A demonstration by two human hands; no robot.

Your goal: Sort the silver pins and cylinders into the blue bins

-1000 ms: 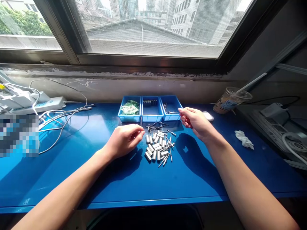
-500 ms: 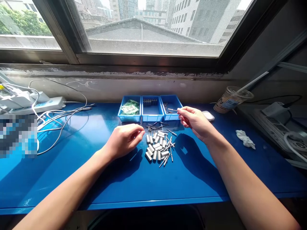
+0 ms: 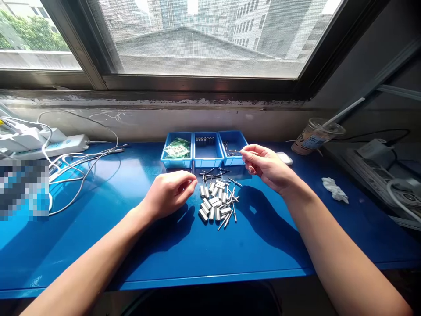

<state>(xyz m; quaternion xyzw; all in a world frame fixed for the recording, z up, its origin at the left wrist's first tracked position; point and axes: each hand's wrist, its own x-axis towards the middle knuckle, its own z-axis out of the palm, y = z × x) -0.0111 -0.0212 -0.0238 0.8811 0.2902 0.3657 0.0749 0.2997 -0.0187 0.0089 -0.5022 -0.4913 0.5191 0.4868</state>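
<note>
My right hand [image 3: 266, 166] is raised by the right blue bin [image 3: 241, 161], thumb and fingers pinched on a thin blind rivet [image 3: 235, 151] that points left. More rivets lie inside that bin. My left hand [image 3: 173, 191] hovers left of the pile, its thumb and forefinger closed together; what they hold, if anything, I cannot make out. Between the hands, short grey metal hex spacers [image 3: 215, 202] lie heaped on the blue table [image 3: 210, 254]. Loose blind rivets [image 3: 234, 213] are scattered among and behind them.
The middle bin [image 3: 208, 162] holds a row of spacers standing on end; the left bin [image 3: 176, 163] holds green packets. White cables and a power strip [image 3: 70, 147] sit at left. On the right are a plastic cup [image 3: 314, 138] with a straw, crumpled tissue [image 3: 334, 191] and a white object [image 3: 284, 158].
The view has shifted very slightly. Both hands keep nearly the same pose, with the rivet still pinched in my right hand.
</note>
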